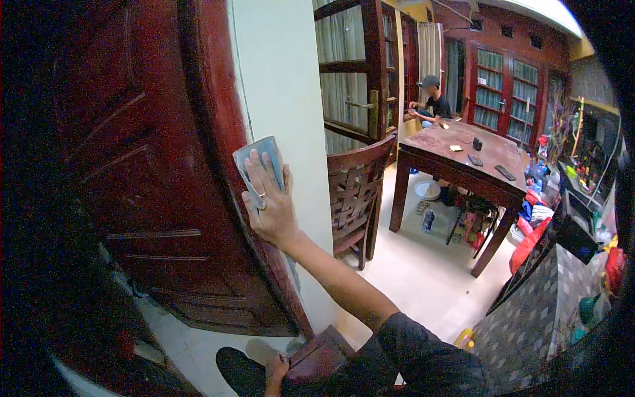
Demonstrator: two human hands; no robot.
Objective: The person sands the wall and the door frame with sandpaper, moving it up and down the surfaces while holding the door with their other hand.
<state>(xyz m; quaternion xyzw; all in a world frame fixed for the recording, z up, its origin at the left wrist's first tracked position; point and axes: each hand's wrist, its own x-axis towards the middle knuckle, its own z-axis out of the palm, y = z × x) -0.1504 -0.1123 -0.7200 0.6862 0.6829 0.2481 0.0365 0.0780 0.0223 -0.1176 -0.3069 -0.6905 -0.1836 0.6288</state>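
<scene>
My right hand (270, 208), with a ring on one finger, holds a flat grey block (271, 149) against the edge where the dark red wooden frame (228, 126) meets the pale wall (284, 79). Its fingers lie over the block's face. Low in the view, my left hand (278, 365) is curled at the edge of a dark red wooden piece (324, 354). A carved dark red door panel (132, 185) fills the left side.
A woven-back chair (354, 192) stands just right of the wall. Beyond is a wooden table (450, 147) with phones on it, and a person (436, 104) in a cap sits behind. Assorted items (539, 212) are piled at the right, near a checkered surface (529, 324).
</scene>
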